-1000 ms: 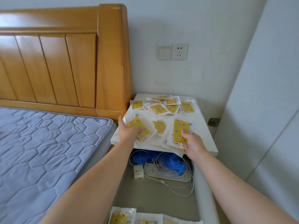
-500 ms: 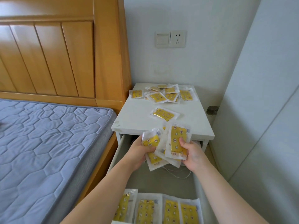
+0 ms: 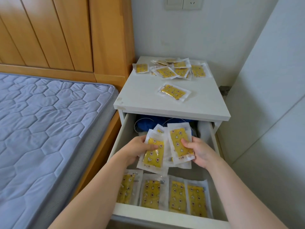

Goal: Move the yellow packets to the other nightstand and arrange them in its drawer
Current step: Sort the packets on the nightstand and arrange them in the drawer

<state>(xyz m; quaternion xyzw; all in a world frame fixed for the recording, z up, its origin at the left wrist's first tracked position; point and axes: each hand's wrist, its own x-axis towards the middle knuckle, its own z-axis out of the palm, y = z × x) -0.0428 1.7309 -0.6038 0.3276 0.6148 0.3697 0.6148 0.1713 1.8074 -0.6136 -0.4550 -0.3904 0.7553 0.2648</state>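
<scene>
Where the white drawer (image 3: 165, 215) stands pulled out, four glossy yellow packets with clear crinkled edges (image 3: 165, 194) lie side by side along its front wall, long axes running front to back. Above them the left hand (image 3: 137, 149) pinches one lengthwise packet (image 3: 153, 154), thumb across its face. The right hand (image 3: 199, 151) grips another packet (image 3: 179, 142) likewise, with spare ones fanned behind. On the matte white nightstand top (image 3: 143, 96) a lone packet (image 3: 174, 92) lies slanted, and a loose heap (image 3: 173, 70) sits at the back.
</scene>
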